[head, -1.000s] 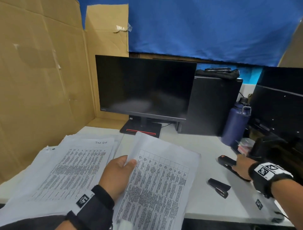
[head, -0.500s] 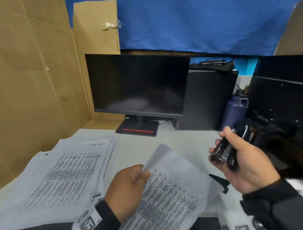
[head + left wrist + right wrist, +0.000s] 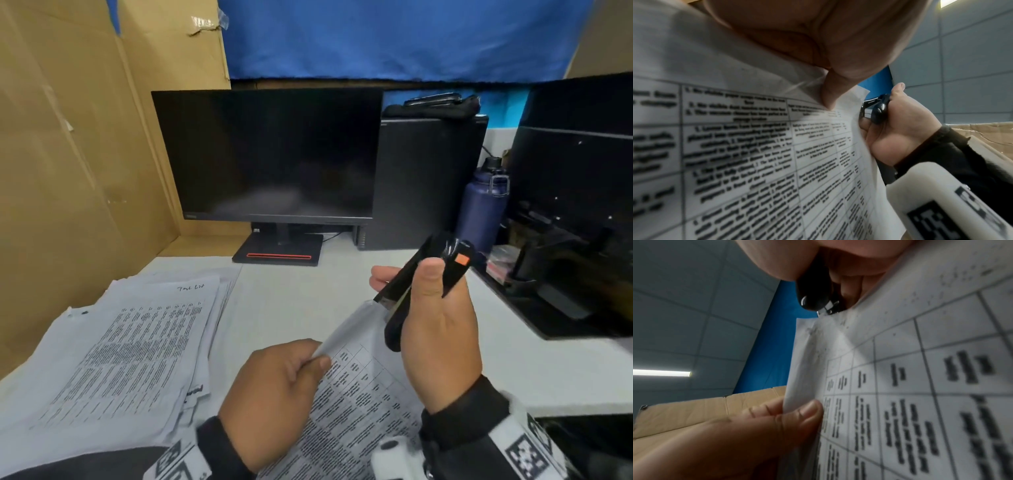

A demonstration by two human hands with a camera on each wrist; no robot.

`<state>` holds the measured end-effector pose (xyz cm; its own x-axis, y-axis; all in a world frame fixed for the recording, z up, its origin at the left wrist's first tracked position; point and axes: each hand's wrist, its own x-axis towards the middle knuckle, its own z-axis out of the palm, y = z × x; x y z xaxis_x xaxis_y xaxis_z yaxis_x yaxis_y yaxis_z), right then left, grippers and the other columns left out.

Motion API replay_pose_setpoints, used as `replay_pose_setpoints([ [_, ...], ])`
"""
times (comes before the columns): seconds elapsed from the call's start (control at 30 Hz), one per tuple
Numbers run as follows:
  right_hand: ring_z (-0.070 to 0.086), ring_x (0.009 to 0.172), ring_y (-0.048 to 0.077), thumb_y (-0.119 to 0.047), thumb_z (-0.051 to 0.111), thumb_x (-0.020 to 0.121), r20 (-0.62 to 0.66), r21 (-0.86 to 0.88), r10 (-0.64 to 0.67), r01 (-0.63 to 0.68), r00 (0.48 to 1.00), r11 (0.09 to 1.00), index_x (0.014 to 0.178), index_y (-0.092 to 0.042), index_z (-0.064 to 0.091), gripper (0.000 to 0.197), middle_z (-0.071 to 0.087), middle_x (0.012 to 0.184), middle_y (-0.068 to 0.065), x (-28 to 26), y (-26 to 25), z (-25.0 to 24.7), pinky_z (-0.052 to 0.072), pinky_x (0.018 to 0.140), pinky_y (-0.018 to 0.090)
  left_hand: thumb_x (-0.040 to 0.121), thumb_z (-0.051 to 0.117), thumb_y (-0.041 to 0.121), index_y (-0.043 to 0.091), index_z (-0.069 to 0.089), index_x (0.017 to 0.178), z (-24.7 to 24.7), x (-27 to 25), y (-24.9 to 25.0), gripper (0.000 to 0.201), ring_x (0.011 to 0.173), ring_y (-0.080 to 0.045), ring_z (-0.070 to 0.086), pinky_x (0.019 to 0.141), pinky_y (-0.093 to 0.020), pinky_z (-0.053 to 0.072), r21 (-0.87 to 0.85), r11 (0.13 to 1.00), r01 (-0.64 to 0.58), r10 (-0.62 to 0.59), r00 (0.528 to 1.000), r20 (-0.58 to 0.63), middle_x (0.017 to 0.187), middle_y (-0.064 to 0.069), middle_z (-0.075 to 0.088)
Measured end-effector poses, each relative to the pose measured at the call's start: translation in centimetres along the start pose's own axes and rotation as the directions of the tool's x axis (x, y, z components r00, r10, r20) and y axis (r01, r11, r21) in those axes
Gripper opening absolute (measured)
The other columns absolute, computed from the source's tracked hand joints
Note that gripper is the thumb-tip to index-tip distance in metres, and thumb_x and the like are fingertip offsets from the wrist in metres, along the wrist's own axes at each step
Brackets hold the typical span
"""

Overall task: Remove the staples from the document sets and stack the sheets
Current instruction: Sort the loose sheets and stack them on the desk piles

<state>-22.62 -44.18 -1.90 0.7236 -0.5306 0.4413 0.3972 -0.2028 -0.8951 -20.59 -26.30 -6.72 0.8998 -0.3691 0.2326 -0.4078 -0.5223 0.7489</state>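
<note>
Since the earlier frames, the black staple tool (image 3: pixel 423 291) has been picked up from the desk (image 3: pixel 284 301) and brought to the top corner of the held document.

In the head view, the document set (image 3: pixel 356 394) is pinched at its upper edge by the left hand (image 3: pixel 274 387), thumb on the printed side. The tool is gripped by the right hand (image 3: pixel 442 335), fingers wrapped around it, thumb on its body. Its long axis is tilted, with the metal nose pointing down and left to the corner of the document set. This corner lies just above the left hand, so the right hand is the nearer one to it. A stack of loose sheets (image 3: pixel 130 356) is seen left of the document set, on the desk.

In the left wrist view, the paper (image 3: pixel 756 146) is held between thumb and fingers, and the tool (image 3: pixel 877 108) is seen just behind the paper's far edge.

In the right wrist view, the metal nose of the tool (image 3: pixel 828 308) appears to touch the corner of the paper (image 3: pixel 900 369). The staple itself cannot be made out. It is judged that the nose must next be slid under the staple.
</note>
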Motion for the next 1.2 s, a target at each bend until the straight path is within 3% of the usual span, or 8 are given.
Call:
replay_pose_setpoints([
  [0.23, 0.072, 0.082, 0.005, -0.093, 0.025, 0.074, 0.025, -0.069, -0.09, 0.091, 0.996, 0.993, 0.104, -0.02, 0.056, 0.085, 0.076, 0.09, -0.012, -0.4, 0.7, 0.1, 0.049, 0.071, 0.012, 0.102, 0.055, 0.036, 0.019, 0.051, 0.077, 0.1, -0.2, 0.3, 0.031, 0.051, -0.007, 0.041, 0.052, -0.022, 0.031, 0.003, 1.0, -0.016, 0.016, 0.999, 0.027, 0.053, 0.01, 0.044],
  [0.43, 0.073, 0.066, 0.016, -0.096, 0.035, 0.067, -0.002, -0.001, -0.062, 0.062, 0.998, 0.998, 0.096, -0.028, 0.05, 0.076, 0.073, 0.075, -0.001, -0.6, 1.3, 0.3, 0.058, 0.065, 0.028, 0.103, 0.053, 0.036, 0.018, 0.054, 0.075, 0.5, -0.3, 0.1, 0.033, 0.052, -0.007, 0.045, 0.053, -0.022, 0.035, 0.037, 0.999, -0.023, 0.021, 0.998, 0.054, 0.054, 0.01, 0.049],
  [0.53, 0.07, 0.06, 0.02, -0.091, 0.047, 0.069, -0.048, 0.005, -0.045, 0.045, 0.998, 0.999, 0.09, -0.027, 0.052, 0.067, 0.069, 0.068, 0.003, -0.7, 1.6, 0.2, 0.057, 0.064, 0.038, 0.104, 0.051, 0.039, 0.018, 0.063, 0.083, 0.9, -0.4, 0.0, 0.032, 0.062, -0.017, 0.06, 0.062, -0.032, 0.048, 0.066, 0.997, -0.049, 0.045, 0.997, 0.068, 0.067, 0.0, 0.064],
  [0.8, 0.066, 0.05, 0.014, -0.067, 0.06, 0.076, -0.039, -0.124, -0.052, 0.047, 0.998, 0.991, 0.08, -0.016, 0.054, 0.051, 0.065, 0.06, 0.005, 0.0, 2.0, -0.5, 0.051, 0.059, 0.031, 0.104, 0.052, 0.038, 0.028, 0.065, 0.097, 2.7, -1.5, 0.1, 0.018, 0.073, -0.012, 0.064, 0.068, -0.029, 0.05, 0.104, 0.985, -0.141, 0.141, 0.99, 0.006, 0.076, 0.006, 0.068],
  [0.97, 0.07, 0.066, 0.021, -0.031, 0.072, 0.086, 0.106, -0.126, 0.026, -0.013, 0.994, 0.992, 0.095, -0.017, 0.053, 0.025, 0.067, 0.085, 0.008, 3.1, 1.4, -2.3, 0.056, 0.064, 0.04, 0.103, 0.053, 0.039, 0.03, 0.058, 0.077, 2.2, -0.7, -0.7, 0.029, 0.056, -0.009, 0.054, 0.057, -0.024, 0.043, 0.045, 0.999, -0.017, 0.019, 0.999, -0.045, 0.059, 0.007, 0.057],
  [1.03, 0.069, 0.065, 0.028, -0.023, 0.075, 0.081, 0.078, -0.222, 0.12, -0.1, 0.99, 0.97, 0.095, -0.019, 0.051, 0.028, 0.067, 0.083, 0.009, 5.9, 3.1, -4.7, 0.056, 0.063, 0.048, 0.103, 0.055, 0.036, 0.024, 0.065, 0.078, 1.1, 0.1, -1.3, 0.03, 0.051, -0.009, 0.051, 0.059, -0.034, 0.049, -0.069, 0.995, 0.073, -0.078, 0.994, -0.081, 0.059, 0.0, 0.06],
  [1.1, 0.069, 0.065, 0.033, -0.035, 0.076, 0.07, 0.065, -0.441, 0.251, -0.198, 0.966, 0.876, 0.088, -0.015, 0.057, 0.033, 0.068, 0.073, 0.012, 8.3, 5.2, -7.5, 0.056, 0.067, 0.053, 0.103, 0.056, 0.034, 0.019, 0.073, 0.085, -0.4, 1.0, -1.9, 0.029, 0.061, -0.024, 0.066, 0.069, -0.042, 0.057, -0.196, 0.967, 0.164, -0.189, 0.975, -0.118, 0.071, -0.005, 0.073],
  [1.2, 0.066, 0.066, 0.031, -0.033, 0.075, 0.073, 0.036, -0.681, 0.389, -0.262, 0.92, 0.684, 0.08, -0.004, 0.065, 0.031, 0.068, 0.067, 0.015, 10.1, 7.7, -10.9, 0.052, 0.07, 0.043, 0.103, 0.06, 0.03, 0.018, 0.078, 0.093, -2.2, 3.0, -3.1, 0.024, 0.089, -0.029, 0.078, 0.091, -0.053, 0.059, -0.428, 0.858, 0.282, -0.357, 0.928, -0.104, 0.091, -0.006, 0.082],
])
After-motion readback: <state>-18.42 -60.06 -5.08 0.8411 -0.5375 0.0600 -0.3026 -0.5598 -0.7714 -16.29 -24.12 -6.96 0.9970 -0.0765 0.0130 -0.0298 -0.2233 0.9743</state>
